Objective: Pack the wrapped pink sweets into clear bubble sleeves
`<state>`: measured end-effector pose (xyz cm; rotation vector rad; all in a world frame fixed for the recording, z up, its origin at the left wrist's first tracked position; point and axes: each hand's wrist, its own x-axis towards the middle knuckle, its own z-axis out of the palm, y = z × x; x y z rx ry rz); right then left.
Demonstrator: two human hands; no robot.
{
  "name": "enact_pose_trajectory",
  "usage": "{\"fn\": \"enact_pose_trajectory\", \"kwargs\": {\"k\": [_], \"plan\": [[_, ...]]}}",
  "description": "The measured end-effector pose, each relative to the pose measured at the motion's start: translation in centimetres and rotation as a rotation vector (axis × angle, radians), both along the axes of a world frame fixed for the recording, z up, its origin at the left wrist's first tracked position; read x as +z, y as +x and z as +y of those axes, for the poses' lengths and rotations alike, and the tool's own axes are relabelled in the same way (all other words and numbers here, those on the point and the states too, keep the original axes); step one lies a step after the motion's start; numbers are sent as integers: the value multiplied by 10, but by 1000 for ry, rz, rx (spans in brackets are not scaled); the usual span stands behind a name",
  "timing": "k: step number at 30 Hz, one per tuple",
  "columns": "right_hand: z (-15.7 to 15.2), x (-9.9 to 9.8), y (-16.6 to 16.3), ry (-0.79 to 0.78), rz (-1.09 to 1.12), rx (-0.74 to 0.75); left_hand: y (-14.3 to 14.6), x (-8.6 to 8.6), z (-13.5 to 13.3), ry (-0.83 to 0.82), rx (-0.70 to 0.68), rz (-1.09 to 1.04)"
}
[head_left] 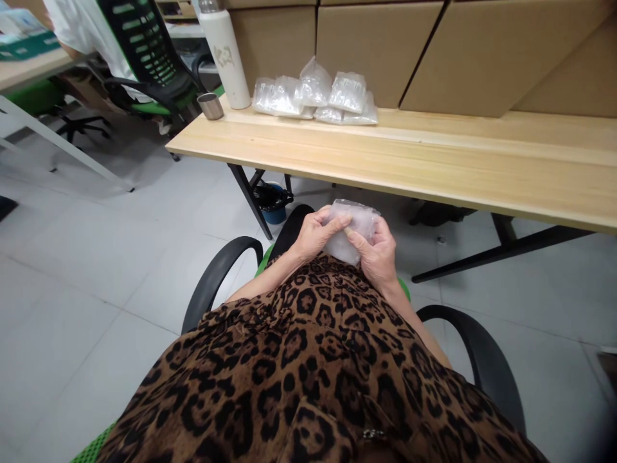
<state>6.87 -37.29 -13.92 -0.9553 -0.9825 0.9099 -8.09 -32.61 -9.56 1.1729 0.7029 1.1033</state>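
I sit in a chair with a leopard-print garment over my lap. My left hand and my right hand both grip a small clear plastic bag above my knees, in front of the table's near edge. The fingers of both hands are pinched on the bag, thumbs close together at its middle. What is inside the bag is whitish and too small to make out.
A wooden table carries a pile of similar clear bags, a white bottle and a metal cup. Cardboard boxes stand behind. Black chair armrests flank me. Another person sits in an office chair at far left.
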Motion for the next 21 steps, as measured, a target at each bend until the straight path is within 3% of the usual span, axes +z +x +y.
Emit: {"fn": "enact_pose_trajectory", "kwargs": {"k": [5,10,17,21], "plan": [[6,-1,-2,-47,40,-13,6,-4,5,-95,98,-135],[6,1,1,-84,32,19,5,1,8,-352,-92,-156],[9,0,0,-83,-21,44,13,0,14,-384,12,-186],[17,5,1,-30,-31,-1,15,6,18,-373,-37,-241]]}}
